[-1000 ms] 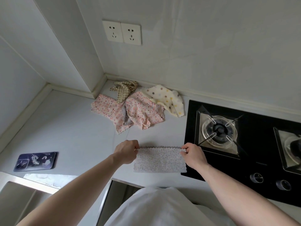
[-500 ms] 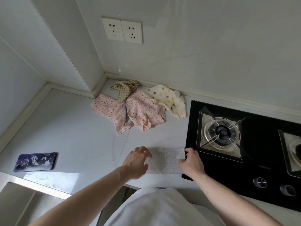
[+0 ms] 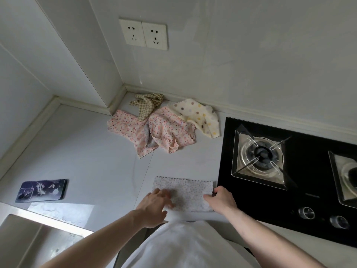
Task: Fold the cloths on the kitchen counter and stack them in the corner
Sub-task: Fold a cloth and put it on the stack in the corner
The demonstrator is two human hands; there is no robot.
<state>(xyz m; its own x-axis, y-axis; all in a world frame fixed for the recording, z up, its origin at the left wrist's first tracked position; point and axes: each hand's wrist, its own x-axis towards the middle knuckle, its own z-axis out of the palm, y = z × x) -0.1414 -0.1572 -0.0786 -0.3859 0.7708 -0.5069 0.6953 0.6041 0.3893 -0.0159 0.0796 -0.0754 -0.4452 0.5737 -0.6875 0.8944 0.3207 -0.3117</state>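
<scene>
Head view, left to right: a sink (image 3: 23,240) sits at the lower left edge, and a phone (image 3: 41,190) lies face down on the counter (image 3: 87,151) just beyond it. Further back, near the corner below the wall sockets (image 3: 143,34), lies a loose heap of unfolded cloths: a pink spotted cloth (image 3: 152,132) spread widest, a tan checked cloth (image 3: 147,106) crumpled behind it against the wall, and a cream dotted cloth (image 3: 199,117) overlapping its right side. At the near edge of the counter a white speckled cloth (image 3: 185,192) lies flat as a folded strip, well apart from the heap. The left hand (image 3: 156,202) rests on its left end with fingers spread and straight, pressing it flat. The right hand (image 3: 222,198) is at the cloth's right end, thumb lying on the fabric; whether its fingers pinch the edge I cannot tell. Just beside that end starts the black stove (image 3: 251,209), with a burner (image 3: 260,153) and knobs (image 3: 307,212)
</scene>
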